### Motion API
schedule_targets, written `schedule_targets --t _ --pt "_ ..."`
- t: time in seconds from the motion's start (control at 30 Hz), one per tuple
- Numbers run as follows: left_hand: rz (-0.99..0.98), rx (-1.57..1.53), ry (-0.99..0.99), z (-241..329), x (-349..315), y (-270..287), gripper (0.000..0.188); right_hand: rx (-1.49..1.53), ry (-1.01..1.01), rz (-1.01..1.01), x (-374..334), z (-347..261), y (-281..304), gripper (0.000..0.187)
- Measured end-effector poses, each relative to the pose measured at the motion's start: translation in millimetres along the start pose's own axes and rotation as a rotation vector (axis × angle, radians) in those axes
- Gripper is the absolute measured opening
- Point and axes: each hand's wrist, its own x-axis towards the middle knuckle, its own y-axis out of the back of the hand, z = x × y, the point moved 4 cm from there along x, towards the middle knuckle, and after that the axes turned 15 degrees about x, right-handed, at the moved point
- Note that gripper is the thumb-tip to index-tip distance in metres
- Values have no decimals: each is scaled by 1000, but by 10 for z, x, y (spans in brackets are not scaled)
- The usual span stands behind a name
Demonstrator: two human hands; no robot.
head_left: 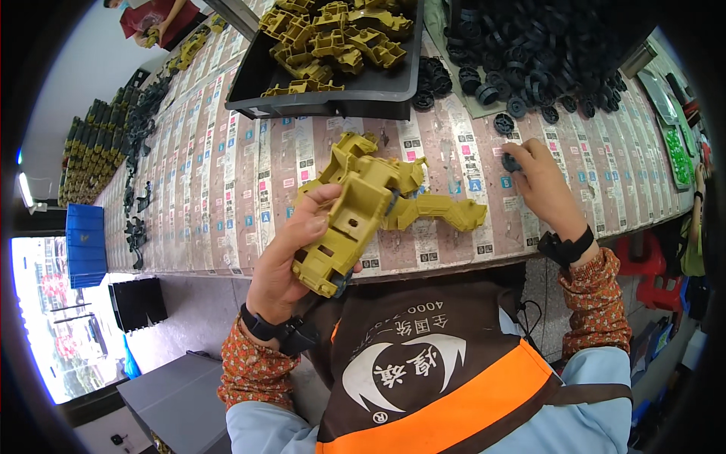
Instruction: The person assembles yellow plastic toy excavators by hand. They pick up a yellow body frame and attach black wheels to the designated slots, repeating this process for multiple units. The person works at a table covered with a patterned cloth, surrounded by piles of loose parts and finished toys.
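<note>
My left hand (291,253) is closed around a yellow toy truck body (355,216), tilted above the table's near edge. Dark wheels show at its right side and lower end. Between the fingers of my right hand (541,181) is a small black toy wheel (511,162), just above or touching the table; which of the two I cannot tell. More yellow plastic parts lie behind the truck body, among them a long angled piece (442,209) to its right. A single black wheel (504,123) lies a little beyond my right hand.
A black tray (325,108) of yellow parts stands at the far middle. A large heap of black wheels (537,64) fills the far right. Dark small parts (136,234) line the left side, near stacked yellow-and-black pieces (94,151) and a blue bin (85,246). Another person (162,19) works at far left.
</note>
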Motion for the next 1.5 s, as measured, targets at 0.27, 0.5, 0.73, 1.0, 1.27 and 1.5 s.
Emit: schedule_targets --t 0.27,0.5,0.73,1.0,1.27,1.5 --pt "-198 -70 37 -42 76 -60 74 868 85 -112 244 -1126 -111 36" --pt "125 -105 -206 8 33 -10 83 1108 -8 -66 150 -1451 -575 46" --pt "427 307 -208 -57 94 -69 58 1226 -9 -126 24 -1856 -590 44" --pt "289 238 -125 -213 33 -249 62 1330 47 -108 386 -1722 -578 47" --pt "273 233 -102 -338 38 -288 48 1417 25 -93 314 -1695 -735 44" --pt "257 365 -155 -323 103 -369 46 1533 -109 -59 230 -1666 -789 41"
